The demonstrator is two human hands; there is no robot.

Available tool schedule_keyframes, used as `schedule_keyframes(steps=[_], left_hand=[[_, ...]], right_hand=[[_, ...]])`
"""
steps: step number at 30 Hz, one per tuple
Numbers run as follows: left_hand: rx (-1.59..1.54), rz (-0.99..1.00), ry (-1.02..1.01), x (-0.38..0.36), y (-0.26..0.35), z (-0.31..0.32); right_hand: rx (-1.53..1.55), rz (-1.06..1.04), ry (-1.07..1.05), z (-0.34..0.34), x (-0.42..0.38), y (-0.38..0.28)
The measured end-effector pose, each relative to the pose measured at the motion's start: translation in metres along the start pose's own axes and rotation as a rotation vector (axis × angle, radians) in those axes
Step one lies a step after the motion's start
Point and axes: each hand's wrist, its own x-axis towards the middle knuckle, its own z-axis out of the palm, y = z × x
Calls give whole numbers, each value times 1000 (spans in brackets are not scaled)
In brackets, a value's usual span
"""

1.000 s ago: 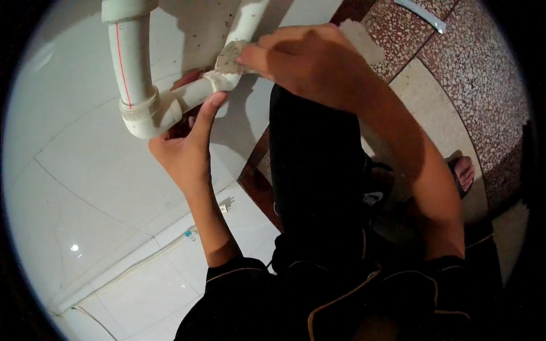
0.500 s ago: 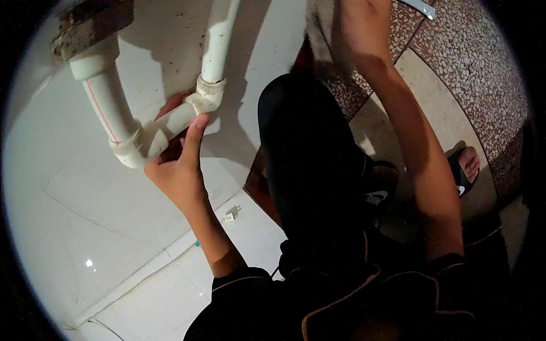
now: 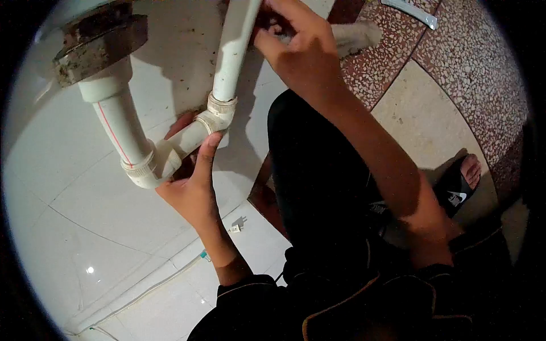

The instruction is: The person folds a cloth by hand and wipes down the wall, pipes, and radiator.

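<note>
My left hand (image 3: 190, 190) is closed round the short slanting section of a white plastic drain pipe (image 3: 189, 139), with its thumb along the near side and its fingers behind. This section joins a lower elbow (image 3: 151, 169) to an upper elbow (image 3: 219, 113), both with ribbed collars. From the upper elbow a narrower upright pipe (image 3: 232, 62) runs up out of view. Beside that upright, my right hand (image 3: 304, 54) has its thumb and forefinger curved and apart, the thumb tip right at the pipe's edge. Its other fingers are partly hidden in shadow.
A wider pipe with a red line (image 3: 116, 131) rises to a dirty, rough-edged block (image 3: 102, 45). A white plug (image 3: 235, 228) and a thin cable (image 3: 151, 288) lie on the white tiles. My knee (image 3: 296, 131) is close to the pipes. A silvery strip (image 3: 410, 12) lies on speckled floor.
My right hand has come from the upper right across to the upright pipe. My left hand keeps its hold on the slanting section. The whole view has shifted slightly.
</note>
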Motion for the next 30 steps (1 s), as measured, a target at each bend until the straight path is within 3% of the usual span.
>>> schedule_keyframes(steps=[1, 5, 7, 9, 13, 16, 20, 22, 25, 30], left_hand=[[-4, 2, 8, 0, 0, 0], [23, -9, 16, 2, 0, -6], [123, -21, -3, 2, -1, -9], [110, -24, -9, 3, 1, -11], [103, -62, -56, 5, 1, -17], [71, -37, -98, 5, -2, -23], [-39, -63, -124, 4, -4, -23], [-28, -32, -133, 5, -7, -24], [-5, -22, -144, 5, -7, -25], [38, -53, -149, 6, -3, -23]], right_hand=[[-80, -158, 52, 2, -2, -2], [34, 12, 41, 3, -11, -7], [48, -6, 47, -5, -2, 0], [-111, 127, -142, -14, 7, -2], [-148, 195, -193, -8, 0, -10], [-191, 75, -353, -9, -8, -6], [-207, -57, -292, -1, -18, 0], [-288, -135, -153, -5, -9, -1], [-92, 34, 20, -9, 22, 3], [-135, 84, -147, -8, 11, 0]])
